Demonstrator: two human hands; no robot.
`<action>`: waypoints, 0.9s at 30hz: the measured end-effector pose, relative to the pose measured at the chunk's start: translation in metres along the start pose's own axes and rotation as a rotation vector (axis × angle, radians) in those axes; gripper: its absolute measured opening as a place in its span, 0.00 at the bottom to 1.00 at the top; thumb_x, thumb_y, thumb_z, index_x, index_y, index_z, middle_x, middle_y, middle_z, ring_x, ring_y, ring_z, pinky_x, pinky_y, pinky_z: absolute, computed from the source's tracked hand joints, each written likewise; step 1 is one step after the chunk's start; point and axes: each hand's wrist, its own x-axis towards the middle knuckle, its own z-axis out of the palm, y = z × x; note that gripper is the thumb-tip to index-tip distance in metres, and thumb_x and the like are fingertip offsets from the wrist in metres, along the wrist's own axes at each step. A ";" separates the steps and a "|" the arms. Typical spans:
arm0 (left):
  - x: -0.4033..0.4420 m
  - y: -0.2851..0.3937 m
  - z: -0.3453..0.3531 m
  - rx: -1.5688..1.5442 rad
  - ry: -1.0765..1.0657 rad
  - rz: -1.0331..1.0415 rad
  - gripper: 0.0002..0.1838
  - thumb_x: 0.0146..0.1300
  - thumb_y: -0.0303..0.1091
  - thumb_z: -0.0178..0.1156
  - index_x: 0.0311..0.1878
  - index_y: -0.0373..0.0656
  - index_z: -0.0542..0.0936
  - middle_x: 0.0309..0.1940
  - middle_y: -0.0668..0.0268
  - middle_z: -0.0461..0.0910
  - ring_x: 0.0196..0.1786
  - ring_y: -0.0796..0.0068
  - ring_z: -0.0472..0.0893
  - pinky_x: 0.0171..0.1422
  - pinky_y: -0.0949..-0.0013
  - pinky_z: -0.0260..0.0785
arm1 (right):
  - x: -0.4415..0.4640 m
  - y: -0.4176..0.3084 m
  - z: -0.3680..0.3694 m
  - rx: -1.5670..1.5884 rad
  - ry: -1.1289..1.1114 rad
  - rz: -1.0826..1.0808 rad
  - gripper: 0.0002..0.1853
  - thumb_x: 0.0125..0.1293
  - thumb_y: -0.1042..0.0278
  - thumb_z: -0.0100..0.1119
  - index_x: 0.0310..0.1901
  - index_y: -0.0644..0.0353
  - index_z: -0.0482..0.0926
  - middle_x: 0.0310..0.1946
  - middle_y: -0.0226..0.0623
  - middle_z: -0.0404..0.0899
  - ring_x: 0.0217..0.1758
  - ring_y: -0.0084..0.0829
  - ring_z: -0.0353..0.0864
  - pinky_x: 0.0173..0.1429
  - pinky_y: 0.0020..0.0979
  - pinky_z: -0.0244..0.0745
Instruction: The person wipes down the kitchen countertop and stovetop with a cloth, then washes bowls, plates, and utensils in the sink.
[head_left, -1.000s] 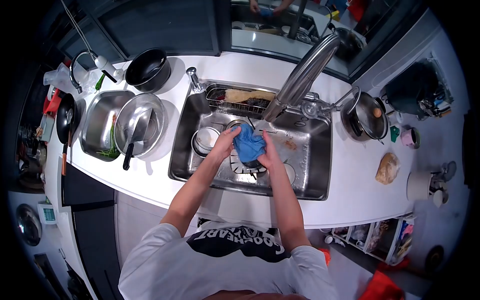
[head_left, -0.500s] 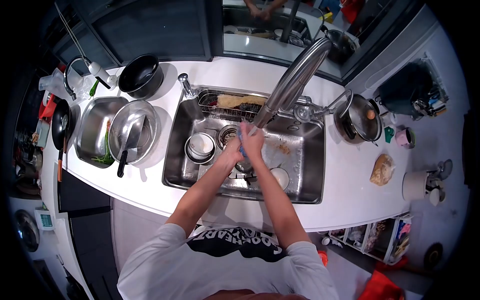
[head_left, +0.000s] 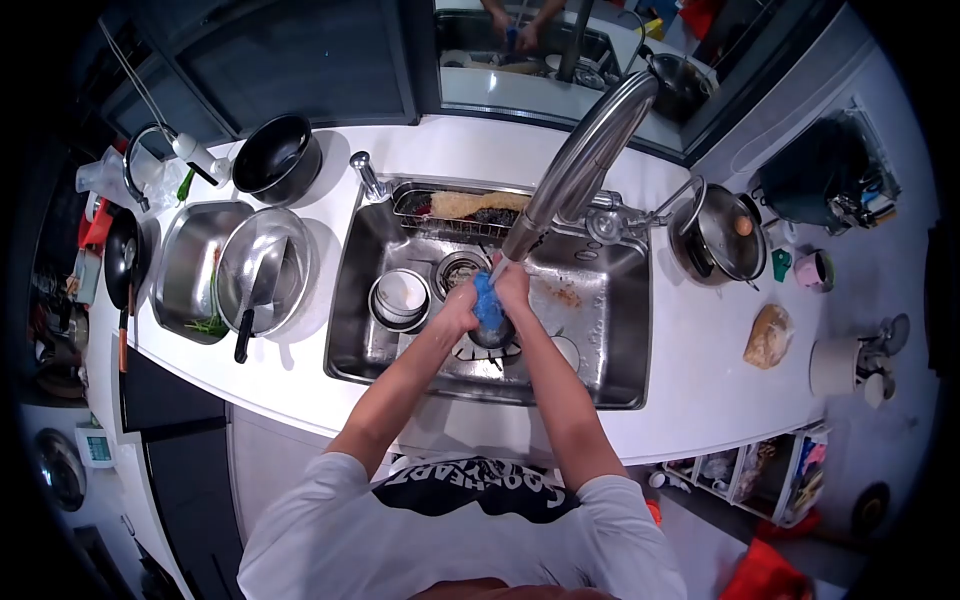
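Both hands are over the large steel sink point(head_left: 615, 325), under the tip of the tall faucet point(head_left: 575, 165). Between them is a wet blue cloth point(head_left: 487, 298), stretched from hand to hand beneath the running water. My left hand point(head_left: 461, 306) grips its left side, and my right hand point(head_left: 512, 284) grips the right side; some fingertips are hidden. Below the cloth, a dark rounded vessel and a white plate with black marks point(head_left: 470, 351) are partly covered by my hands. Stacked white bowls point(head_left: 402, 292) stand to the left in the sink.
A wire rack point(head_left: 465, 228) with a sponge-like pad hangs at the sink's back. Left on the counter, a knife point(head_left: 262, 290) lies across a clear bowl point(head_left: 300, 235), near a black pot point(head_left: 280, 160). To the right stand a lidded pot point(head_left: 720, 240) and a bagged item point(head_left: 768, 336).
The blue cloth, bunched up between my hands before, is now spread wider and shows more. My hands have moved slightly apart, and the view has shifted a little.
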 end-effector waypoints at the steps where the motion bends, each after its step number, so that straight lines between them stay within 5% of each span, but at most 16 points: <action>1: -0.016 0.008 0.012 0.040 0.024 0.009 0.19 0.70 0.47 0.40 0.42 0.46 0.77 0.33 0.67 0.81 0.33 0.72 0.81 0.43 0.64 0.75 | 0.003 0.000 -0.003 0.083 -0.058 0.030 0.22 0.65 0.48 0.49 0.35 0.60 0.81 0.34 0.36 0.80 0.33 0.29 0.77 0.40 0.30 0.70; 5: -0.060 0.046 0.043 0.280 -0.053 0.065 0.13 0.66 0.38 0.50 0.45 0.40 0.76 0.36 0.66 0.80 0.37 0.74 0.80 0.44 0.70 0.74 | -0.027 -0.016 -0.037 0.463 -0.410 -0.080 0.15 0.66 0.58 0.52 0.46 0.61 0.76 0.38 0.26 0.77 0.38 0.20 0.73 0.44 0.24 0.68; 9: -0.069 0.057 0.028 0.637 -0.065 0.326 0.16 0.64 0.30 0.52 0.54 0.36 0.72 0.42 0.64 0.78 0.42 0.74 0.78 0.46 0.76 0.70 | -0.024 -0.007 -0.048 0.550 -0.333 -0.075 0.14 0.65 0.59 0.54 0.43 0.62 0.76 0.34 0.27 0.76 0.36 0.19 0.72 0.41 0.23 0.68; 12: -0.033 0.040 -0.014 0.588 0.117 0.501 0.20 0.65 0.34 0.52 0.58 0.37 0.68 0.42 0.64 0.78 0.45 0.71 0.77 0.47 0.75 0.69 | -0.035 -0.022 -0.034 0.574 -0.201 -0.039 0.14 0.65 0.59 0.54 0.41 0.62 0.75 0.32 0.28 0.76 0.34 0.19 0.71 0.39 0.23 0.67; 13: -0.038 0.031 -0.001 0.502 0.219 0.417 0.23 0.66 0.41 0.51 0.59 0.38 0.66 0.42 0.63 0.78 0.47 0.69 0.76 0.48 0.74 0.67 | -0.044 -0.039 -0.031 0.526 -0.133 -0.049 0.14 0.64 0.58 0.55 0.40 0.62 0.75 0.32 0.28 0.76 0.33 0.19 0.71 0.38 0.23 0.67; 16: -0.056 0.018 0.033 0.017 0.025 -0.017 0.22 0.66 0.47 0.49 0.56 0.43 0.70 0.45 0.60 0.76 0.48 0.70 0.75 0.49 0.61 0.71 | -0.063 -0.064 -0.017 0.214 -0.064 -0.273 0.11 0.60 0.62 0.58 0.34 0.61 0.73 0.25 0.37 0.75 0.28 0.27 0.72 0.36 0.29 0.67; 18: -0.038 0.018 0.022 -0.054 -0.244 -0.094 0.22 0.65 0.49 0.50 0.54 0.43 0.71 0.43 0.59 0.77 0.45 0.70 0.76 0.47 0.62 0.72 | -0.093 -0.076 -0.001 0.032 0.185 -0.630 0.11 0.58 0.61 0.57 0.30 0.61 0.75 0.25 0.42 0.77 0.27 0.42 0.77 0.32 0.37 0.69; 21: -0.024 0.014 0.018 -0.133 -0.474 -0.164 0.22 0.65 0.50 0.49 0.53 0.42 0.71 0.42 0.58 0.77 0.43 0.70 0.78 0.46 0.63 0.73 | -0.115 -0.081 0.003 -0.135 0.397 -0.791 0.12 0.56 0.61 0.58 0.24 0.60 0.72 0.20 0.42 0.75 0.23 0.48 0.73 0.29 0.42 0.67; 25: -0.028 0.008 0.029 -0.170 -0.350 -0.171 0.21 0.67 0.48 0.48 0.52 0.41 0.72 0.41 0.58 0.77 0.41 0.70 0.78 0.45 0.64 0.73 | -0.083 -0.065 0.001 -0.255 0.265 -0.513 0.11 0.57 0.59 0.55 0.30 0.58 0.79 0.24 0.44 0.79 0.27 0.46 0.80 0.33 0.43 0.71; 27: -0.029 0.008 0.034 -0.153 -0.267 -0.141 0.21 0.67 0.48 0.47 0.51 0.40 0.72 0.40 0.58 0.77 0.41 0.70 0.79 0.45 0.64 0.74 | -0.060 -0.062 -0.002 -0.107 0.224 -0.206 0.11 0.57 0.59 0.54 0.30 0.57 0.80 0.23 0.47 0.78 0.29 0.45 0.80 0.35 0.40 0.73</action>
